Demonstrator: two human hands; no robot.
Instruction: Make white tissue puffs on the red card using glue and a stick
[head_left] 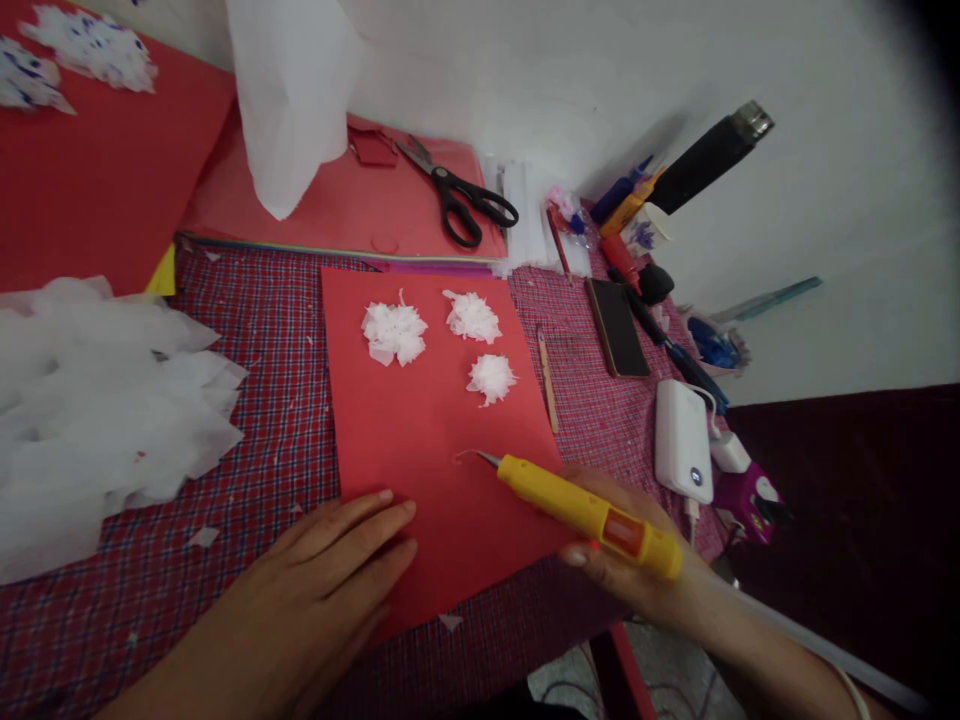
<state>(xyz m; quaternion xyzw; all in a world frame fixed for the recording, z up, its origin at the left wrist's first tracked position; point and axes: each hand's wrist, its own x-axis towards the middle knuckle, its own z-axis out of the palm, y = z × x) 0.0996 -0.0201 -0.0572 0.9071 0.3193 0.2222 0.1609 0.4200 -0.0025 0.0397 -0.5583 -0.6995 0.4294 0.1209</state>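
Red checked cloth covers the table before me. Upon it lies a sheet of red paper, close in front of the seated worker. Left hand: palm down over the sheet's lower left edge, fingers extended and slightly parted, grasping nothing; the forearm enters from the lower left. Right hand: curled around a yellow hot-glue gun, thumb along its near side, forearm reaching in from the lower right. Where its trigger lies, I cannot tell. Its nozzle points leftward, over the middle of the sheet. Three white tissue-paper rosettes, upper left, upper right and lower right, rest on the sheet's far half. A thin glue strand trails from the nozzle tip.
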